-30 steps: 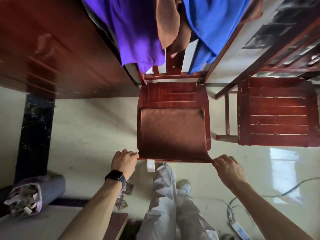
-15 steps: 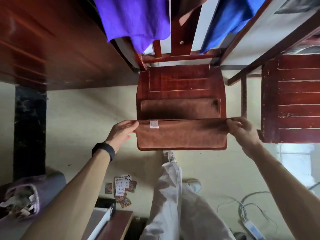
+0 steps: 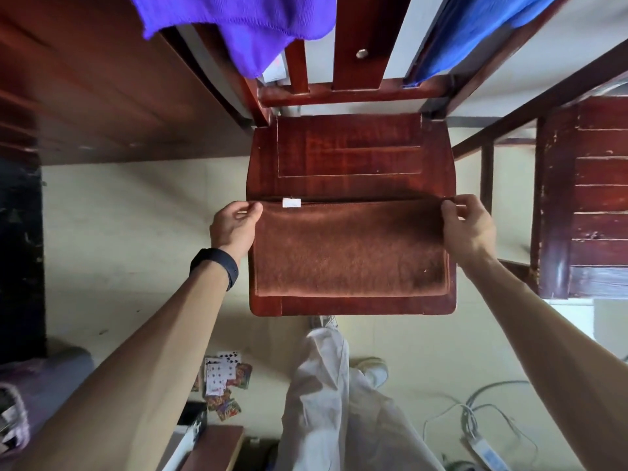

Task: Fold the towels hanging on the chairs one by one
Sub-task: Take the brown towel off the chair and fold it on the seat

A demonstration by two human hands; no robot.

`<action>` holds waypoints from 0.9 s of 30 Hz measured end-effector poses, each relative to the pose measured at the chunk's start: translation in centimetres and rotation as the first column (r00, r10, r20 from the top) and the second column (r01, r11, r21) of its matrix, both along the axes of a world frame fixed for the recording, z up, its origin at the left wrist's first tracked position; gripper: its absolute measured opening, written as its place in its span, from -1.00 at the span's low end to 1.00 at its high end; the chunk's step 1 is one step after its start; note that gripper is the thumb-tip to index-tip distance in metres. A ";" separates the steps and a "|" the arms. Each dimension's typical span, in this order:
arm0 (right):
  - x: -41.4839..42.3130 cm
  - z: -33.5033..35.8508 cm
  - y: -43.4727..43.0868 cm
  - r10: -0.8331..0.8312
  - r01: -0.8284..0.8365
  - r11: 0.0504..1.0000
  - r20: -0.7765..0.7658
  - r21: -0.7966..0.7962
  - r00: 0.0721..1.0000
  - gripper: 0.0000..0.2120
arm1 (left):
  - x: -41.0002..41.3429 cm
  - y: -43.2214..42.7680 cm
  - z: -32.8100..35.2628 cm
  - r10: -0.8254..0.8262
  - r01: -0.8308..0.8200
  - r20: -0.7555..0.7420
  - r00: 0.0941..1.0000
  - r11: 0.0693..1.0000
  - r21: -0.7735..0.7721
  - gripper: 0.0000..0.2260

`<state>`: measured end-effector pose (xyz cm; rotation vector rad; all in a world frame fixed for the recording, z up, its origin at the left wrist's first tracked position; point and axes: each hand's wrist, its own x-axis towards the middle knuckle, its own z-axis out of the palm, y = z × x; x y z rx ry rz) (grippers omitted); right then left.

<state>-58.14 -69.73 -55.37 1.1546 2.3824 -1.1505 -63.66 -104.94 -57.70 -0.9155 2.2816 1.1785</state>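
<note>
The brown towel (image 3: pixel 350 249) is spread, doubled over, on the front half of the wooden chair seat (image 3: pixel 350 158). Its far edge is pinched at both corners. The left corner is held between thumb and curled fingers of the left hand (image 3: pixel 234 226), just beside the white label (image 3: pixel 292 202). The right corner is held the same way by the right hand (image 3: pixel 467 226).

The step in hand is judged to be the squaring of this fold. It is done well if the pinched edge is kept taut and level between the hands and the layers are matched along both sides. The edge should be let go only once it is flat. The label side is best checked, since a skew would show there first.

The near fold lies just inside the seat's front rim, and the towel's sides run close to the side rims, so little margin is left for sliding sideways. Bare seat is left beyond the far edge, up to the back rail (image 3: pixel 350 93), and another fold could be made there.

A purple towel (image 3: pixel 244 22) and a blue towel (image 3: pixel 475 32) hang above on the backrest. A second chair (image 3: pixel 594 198) stands near the right hand, so the right elbow is given less room. Open floor is seen on the left, before the dark table (image 3: pixel 102 96).
</note>
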 end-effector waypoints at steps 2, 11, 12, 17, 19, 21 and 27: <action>-0.3 -0.1 -0.1 -0.010 0.010 1.000 0.006 0.007 1.000 -0.77 | -0.2 0.1 -0.1 -0.012 0.012 -0.002 1.000 1.000 -0.027 -0.79; -1.5 -1.2 -0.4 -0.015 0.013 0.997 0.030 0.080 0.999 -0.76 | -1.7 1.5 0.2 0.019 -0.009 0.056 0.998 0.984 -0.179 -0.76; -1.7 -1.3 -0.4 -0.019 0.016 0.996 0.030 0.093 0.999 -0.76 | -1.9 1.7 0.2 0.029 -0.016 0.067 0.997 0.981 -0.193 -0.75; -1.8 -2.2 -0.8 -0.007 0.005 0.986 0.010 0.166 1.000 -0.75 | -1.9 2.6 0.4 -0.046 0.070 0.082 0.996 0.944 -0.322 -0.75; -1.7 -2.5 -1.0 0.009 -0.013 0.976 0.016 0.216 1.000 -0.74 | -1.4 3.0 0.6 -0.152 0.184 0.109 0.982 0.893 -0.411 -0.75; -1.7 -2.4 -1.4 -0.005 -0.001 0.971 0.023 0.239 1.000 -0.75 | -0.8 3.2 0.5 -0.244 0.257 0.091 0.965 0.836 -0.485 -0.76; 0.9 -1.7 -3.8 0.299 -0.233 0.850 -0.068 0.472 0.952 -0.69 | 1.6 3.9 -0.2 -0.758 0.469 -0.147 0.635 0.530 -0.706 -0.68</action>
